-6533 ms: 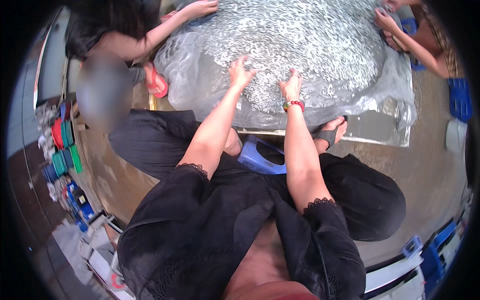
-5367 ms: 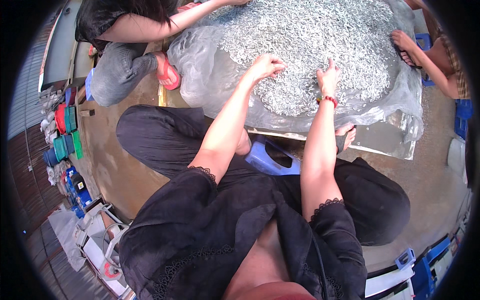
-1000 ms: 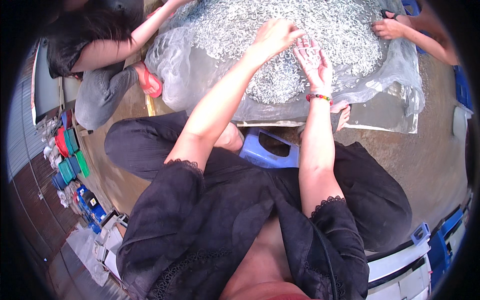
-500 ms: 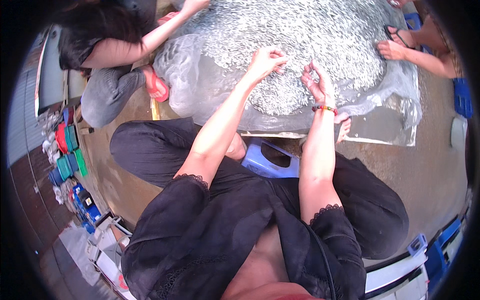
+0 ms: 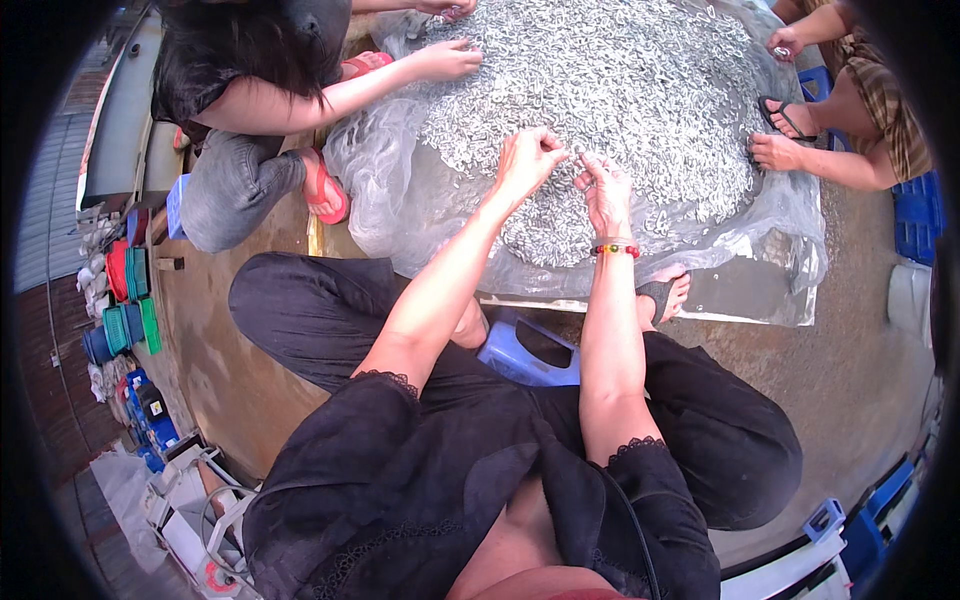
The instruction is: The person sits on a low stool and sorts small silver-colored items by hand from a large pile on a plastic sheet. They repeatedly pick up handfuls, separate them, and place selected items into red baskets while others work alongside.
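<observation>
A wide pile of small silvery-white curved pieces (image 5: 600, 90), many looped like links or hooks, lies on a clear plastic sheet (image 5: 385, 150). Over its near edge, my left hand (image 5: 530, 165) has thumb and forefinger pinched together. Close to its right, my right hand (image 5: 603, 190) is also closed in a pinch, a beaded bracelet (image 5: 614, 249) at its wrist. The two sets of fingertips nearly meet. Whatever sits between them is too small to make out.
At the left a co-worker's hand (image 5: 450, 60) reaches to the pile. On the right another person's hand (image 5: 776, 152) rests by its edge. A blue plastic stool (image 5: 525, 350) stands between my legs. Coloured baskets (image 5: 125, 325) are stacked far left.
My right hand has moved left to meet my left hand, and its spread fingers have closed. The left co-worker's hands have come further into view as the picture shifted.
</observation>
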The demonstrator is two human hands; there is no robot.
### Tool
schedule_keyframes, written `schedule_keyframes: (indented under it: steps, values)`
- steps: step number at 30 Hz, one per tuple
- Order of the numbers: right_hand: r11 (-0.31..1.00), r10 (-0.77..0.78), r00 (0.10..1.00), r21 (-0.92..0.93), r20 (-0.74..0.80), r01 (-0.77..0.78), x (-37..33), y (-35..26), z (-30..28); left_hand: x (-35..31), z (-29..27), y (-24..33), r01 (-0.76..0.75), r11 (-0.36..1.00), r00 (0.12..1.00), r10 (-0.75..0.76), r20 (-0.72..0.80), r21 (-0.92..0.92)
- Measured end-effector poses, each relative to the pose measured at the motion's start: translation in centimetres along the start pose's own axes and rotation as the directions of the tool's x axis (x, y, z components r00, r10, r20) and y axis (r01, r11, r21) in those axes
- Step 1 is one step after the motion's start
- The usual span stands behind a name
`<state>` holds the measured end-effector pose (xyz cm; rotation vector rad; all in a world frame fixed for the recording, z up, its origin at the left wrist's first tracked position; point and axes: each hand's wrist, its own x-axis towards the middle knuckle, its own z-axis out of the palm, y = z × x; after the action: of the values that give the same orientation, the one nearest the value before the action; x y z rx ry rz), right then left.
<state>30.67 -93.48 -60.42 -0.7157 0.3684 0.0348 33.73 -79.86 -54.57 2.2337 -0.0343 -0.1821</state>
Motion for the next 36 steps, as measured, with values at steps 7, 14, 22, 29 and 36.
schedule_keyframes:
  steps: [7, 14, 22, 29, 36]
  values:
    - [0.879, 0.088, 0.995, 0.473, -0.046, -0.056, 0.4, -2.3, -1.4, 0.8, 0.3, -1.6, -0.409, 0.858, 0.911, 0.403, 0.084, 0.31]
    - [0.913, 0.067, 0.995, 0.398, 0.076, -0.092, -0.4, -3.2, -5.0, 1.0, 1.8, 5.8, -0.522, 0.846, 0.829, 0.475, 0.295, 0.107]
    - [0.903, 0.226, 0.958, 0.408, -0.178, -0.138, 0.6, -3.1, -7.1, 5.3, 9.3, -4.5, -0.552, 0.72, 0.833, 0.453, 0.318, 0.42]
    - [0.628, -0.175, 0.959, -0.776, -0.222, -0.064, 2.5, 2.0, -11.0, 1.1, 7.7, -7.4, -0.46, 0.802, 0.825, 0.227, 0.518, 0.381]
    - [0.239, -0.081, 0.967, -0.947, -0.242, -0.217, 2.5, 4.2, -8.1, 3.4, 2.3, -8.1, 0.076, 0.997, 0.894, -0.082, 0.441, 0.031]
